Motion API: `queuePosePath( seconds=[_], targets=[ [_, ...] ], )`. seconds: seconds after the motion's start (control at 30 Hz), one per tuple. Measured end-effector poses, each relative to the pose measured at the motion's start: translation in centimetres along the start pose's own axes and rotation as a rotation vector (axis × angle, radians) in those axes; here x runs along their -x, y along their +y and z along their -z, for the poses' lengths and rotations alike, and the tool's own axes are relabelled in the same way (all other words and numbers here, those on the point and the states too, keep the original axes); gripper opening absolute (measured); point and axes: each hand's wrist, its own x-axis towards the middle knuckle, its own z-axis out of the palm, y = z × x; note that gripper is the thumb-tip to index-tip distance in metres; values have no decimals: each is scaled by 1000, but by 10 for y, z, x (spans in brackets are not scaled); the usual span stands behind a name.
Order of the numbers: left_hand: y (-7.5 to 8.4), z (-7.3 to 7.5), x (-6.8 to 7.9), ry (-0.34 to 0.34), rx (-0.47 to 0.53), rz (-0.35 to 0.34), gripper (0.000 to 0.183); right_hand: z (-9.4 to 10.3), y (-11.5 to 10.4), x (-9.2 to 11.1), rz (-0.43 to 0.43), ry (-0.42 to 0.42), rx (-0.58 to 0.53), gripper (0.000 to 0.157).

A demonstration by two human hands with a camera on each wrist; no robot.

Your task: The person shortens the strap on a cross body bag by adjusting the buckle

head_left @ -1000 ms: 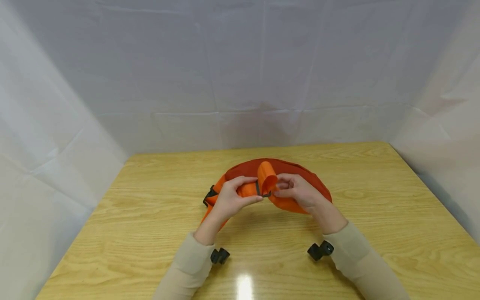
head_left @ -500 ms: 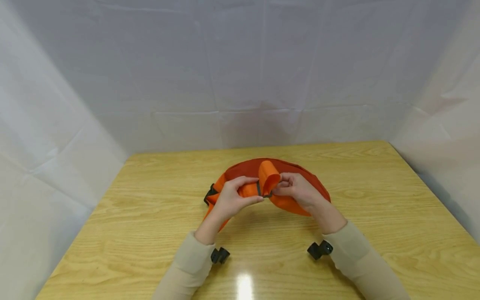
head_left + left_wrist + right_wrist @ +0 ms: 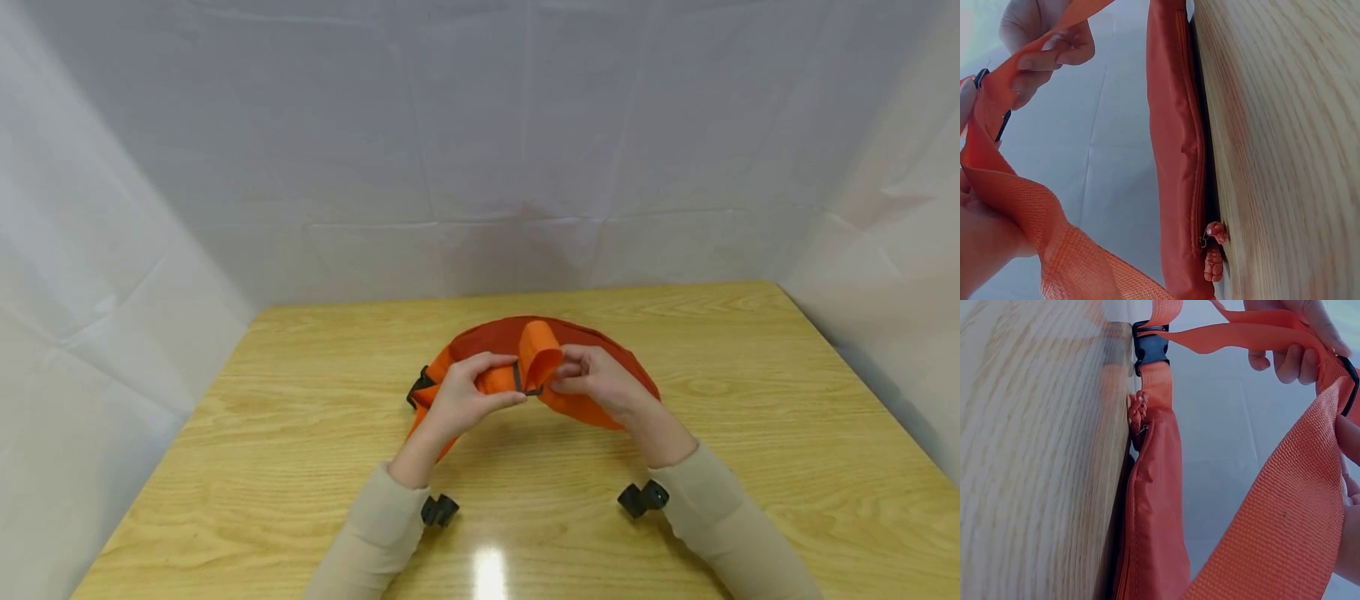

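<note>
A red-orange waist bag [image 3: 491,337] lies on the table behind both hands, and its wide orange webbing strap [image 3: 1013,187] is raised off the tabletop. My left hand [image 3: 459,398] pinches the strap just left of a black strap slider [image 3: 517,377], thumb below and fingers above. From the slider's right side rises a loop of webbing [image 3: 538,340]. At that loop my right hand [image 3: 600,385] pinches the strap, its fingertips partly hidden behind the webbing. A black side-release buckle [image 3: 1151,349] is fastened at the bag's left end. Braided zipper pulls [image 3: 1215,259] hang from the bag's zipper.
The wooden table [image 3: 300,500] runs back to a hanging pale sheet [image 3: 480,167], with more sheeting at both sides. Small black wrist cameras [image 3: 440,511] are worn on the sleeves, close above the tabletop.
The webbing loop at the slider has shifted slightly right and its opening looks a little wider. Both hands keep nearly the same place and hold.
</note>
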Motion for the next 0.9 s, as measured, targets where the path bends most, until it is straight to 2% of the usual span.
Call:
queuePosePath(
  seconds=[0.17, 0.43, 0.7, 0.9],
  targets=[
    [-7, -1, -1, -20, -8, -24, 45, -1, -3, 1, 7, 0, -5, 43],
    [-9, -1, 0, -5, -34, -52, 45, -5, -4, 5, 88, -15, 58, 44],
    [-7, -1, 0, 6, -56, -50, 45, -13, -4, 6, 138, 72, 371, 40],
    [-1, 0, 1, -7, -70, -82, 44, -14, -2, 5, 171, 105, 455, 36]
  ],
)
